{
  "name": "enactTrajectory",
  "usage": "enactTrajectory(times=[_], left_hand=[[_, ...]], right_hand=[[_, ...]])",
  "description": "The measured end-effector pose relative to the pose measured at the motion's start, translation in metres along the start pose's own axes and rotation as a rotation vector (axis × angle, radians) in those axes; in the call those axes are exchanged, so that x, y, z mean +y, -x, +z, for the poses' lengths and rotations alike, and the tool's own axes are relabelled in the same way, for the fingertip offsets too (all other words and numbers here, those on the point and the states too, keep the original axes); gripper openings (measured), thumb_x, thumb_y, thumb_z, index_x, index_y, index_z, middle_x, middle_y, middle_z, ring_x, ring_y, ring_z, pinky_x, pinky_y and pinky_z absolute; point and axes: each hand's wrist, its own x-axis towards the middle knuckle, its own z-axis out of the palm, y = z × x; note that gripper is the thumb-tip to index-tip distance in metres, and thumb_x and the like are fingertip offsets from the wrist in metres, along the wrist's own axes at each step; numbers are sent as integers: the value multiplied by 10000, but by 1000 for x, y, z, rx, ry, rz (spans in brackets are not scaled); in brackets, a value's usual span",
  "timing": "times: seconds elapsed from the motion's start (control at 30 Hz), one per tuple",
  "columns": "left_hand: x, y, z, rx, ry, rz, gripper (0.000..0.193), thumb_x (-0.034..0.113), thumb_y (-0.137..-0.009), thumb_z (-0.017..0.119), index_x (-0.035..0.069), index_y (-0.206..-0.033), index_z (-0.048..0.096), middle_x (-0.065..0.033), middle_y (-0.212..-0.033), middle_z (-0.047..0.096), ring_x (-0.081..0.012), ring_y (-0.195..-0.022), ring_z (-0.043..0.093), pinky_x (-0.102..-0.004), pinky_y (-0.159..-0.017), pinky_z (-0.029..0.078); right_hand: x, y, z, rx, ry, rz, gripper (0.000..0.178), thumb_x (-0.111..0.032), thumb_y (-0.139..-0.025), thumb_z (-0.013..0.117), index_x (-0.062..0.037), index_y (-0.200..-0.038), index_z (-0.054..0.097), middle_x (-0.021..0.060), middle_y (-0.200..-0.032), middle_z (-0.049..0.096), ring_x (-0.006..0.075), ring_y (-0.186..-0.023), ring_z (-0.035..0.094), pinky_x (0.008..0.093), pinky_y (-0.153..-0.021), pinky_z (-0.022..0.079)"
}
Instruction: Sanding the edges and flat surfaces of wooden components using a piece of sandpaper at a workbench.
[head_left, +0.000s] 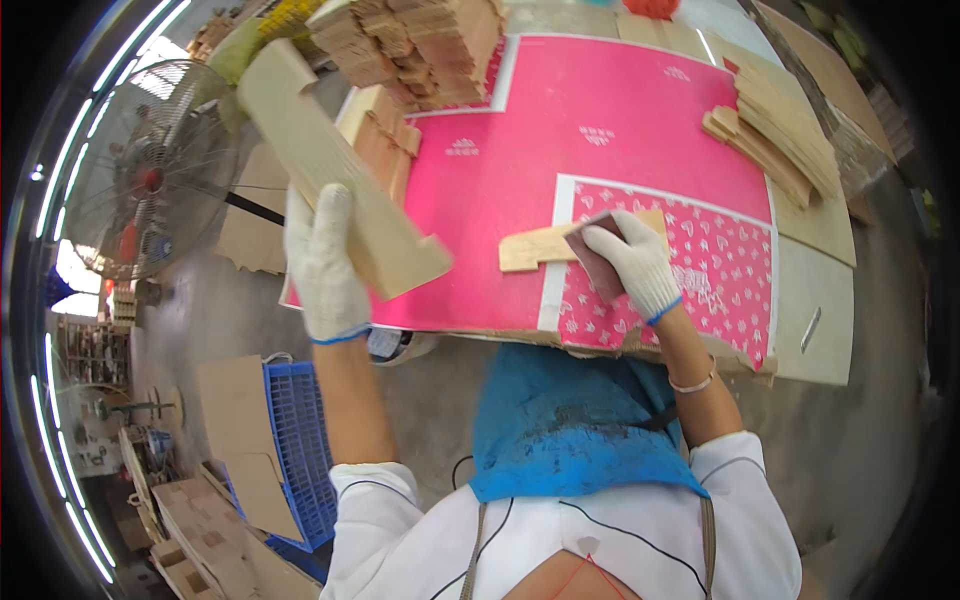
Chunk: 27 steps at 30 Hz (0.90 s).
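Observation:
My left hand point(325, 265), in a white knit glove, is closed round a long pale wooden board point(335, 160) with a notched end. The board is held up and tilted over the table's left side. My right hand point(637, 262), gloved the same way, grips a folded brown sheet of sandpaper point(597, 272). That sheet lies across a smaller notched wooden piece point(528, 248), which rests on the pink table cover point(500, 190). Part of the small piece is hidden under the sandpaper and my right hand.
Tall stacks of cut wood point(420, 50) stand at the far left of the table, with a lower wood stack point(378, 130) nearer. Curved wooden strips point(785, 140) lie at the right. A large fan point(150, 170) and a blue plastic crate point(300, 430) are on the left.

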Motion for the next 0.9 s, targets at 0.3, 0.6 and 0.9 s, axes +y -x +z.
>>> enactTrajectory(times=[0.3, 0.6, 0.9], left_hand=[[-2, -127, -86, -233, -642, -214, 503, 227, -873, 673, 4, -1315, 587, -74, -1098, 672, -133, -919, 629, -280, -841, 495], [-26, -132, -117, -241, -995, -240, 527, 421, -864, 646, 65, -1251, 657, -60, -965, 690, -133, -740, 603, -299, -668, 502], [-28, -111, -120, 20, -1137, 171, 458, 359, -888, 608, 48, -1221, 653, -165, -1066, 691, -290, -966, 651, -367, -862, 500]], right_hand=[[3, 8, -12, 51, -79, 77, 287, -270, -874, 649, 13, -921, 654, 44, -783, 629, 95, -736, 564, 274, -662, 465], [2, 9, -19, 115, -230, 121, 188, -174, -900, 647, 7, -951, 649, 3, -840, 620, 65, -770, 537, 246, -683, 449], [5, 8, -23, 147, -224, 110, 209, -171, -919, 634, 13, -1015, 656, 14, -914, 638, 80, -830, 558, 244, -747, 463]])
